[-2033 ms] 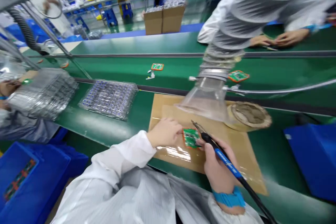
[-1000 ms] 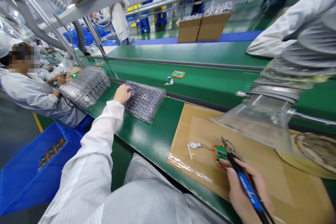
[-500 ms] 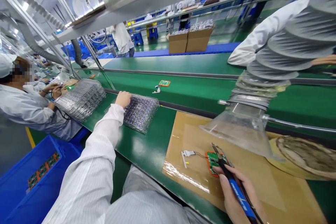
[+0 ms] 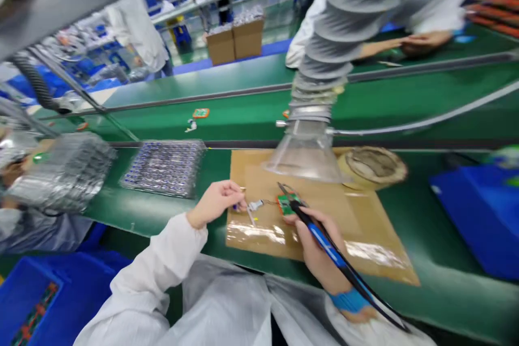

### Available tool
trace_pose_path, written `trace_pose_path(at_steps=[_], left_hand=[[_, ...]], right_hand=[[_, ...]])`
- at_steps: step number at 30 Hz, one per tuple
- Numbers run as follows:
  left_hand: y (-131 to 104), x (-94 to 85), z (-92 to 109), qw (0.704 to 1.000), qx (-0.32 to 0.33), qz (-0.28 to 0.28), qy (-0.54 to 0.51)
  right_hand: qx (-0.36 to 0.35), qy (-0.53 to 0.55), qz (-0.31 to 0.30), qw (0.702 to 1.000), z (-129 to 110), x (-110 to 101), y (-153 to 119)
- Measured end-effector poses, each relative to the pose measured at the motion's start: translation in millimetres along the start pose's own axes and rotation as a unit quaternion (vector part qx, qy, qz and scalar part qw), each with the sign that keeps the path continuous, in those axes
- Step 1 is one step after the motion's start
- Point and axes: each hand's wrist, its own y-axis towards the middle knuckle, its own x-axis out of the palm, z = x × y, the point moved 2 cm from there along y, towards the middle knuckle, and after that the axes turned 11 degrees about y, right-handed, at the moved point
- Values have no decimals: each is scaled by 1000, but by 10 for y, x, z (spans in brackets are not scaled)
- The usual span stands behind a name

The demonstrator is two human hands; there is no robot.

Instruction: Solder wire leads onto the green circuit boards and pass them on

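My right hand [image 4: 320,243] is wrapped round a blue-and-black soldering iron [image 4: 324,242], its tip over a small green circuit board [image 4: 287,203] with an orange edge. Thin wires run from the board to a white connector piece [image 4: 256,205], with a white strip beside it. My left hand [image 4: 221,201], fingers pinched, is just left of that connector. A small part with a bluish bit [image 4: 236,207] shows at its fingertips; its kind is too small to tell. Board and connector lie on a tan, film-covered sheet [image 4: 365,227].
A clear fume hood [image 4: 308,154] hangs over the sheet's far edge, beside a round dish [image 4: 371,167]. Clear trays of small parts [image 4: 164,167] stand left. Blue bins sit at the right [image 4: 482,211] and lower left [image 4: 60,281]. A co-worker's hands [image 4: 425,43] are across the belt.
My left hand has come from the parts tray to beside the connector, with a small part in its fingers. The view has turned right. The soldering iron stays over the board.
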Motion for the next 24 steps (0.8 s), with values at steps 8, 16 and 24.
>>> trace_pose_path(at_steps=[8, 16, 24], left_hand=[[-27, 896, -13, 993, -53, -95, -43], [-36, 966, 22, 998, -41, -42, -18], [-4, 930, -18, 991, 49, 38, 122]], right_hand=[[23, 137, 44, 989, -261, 144, 34], [37, 139, 62, 988, -211, 62, 60], [46, 115, 83, 989, -123, 64, 82]])
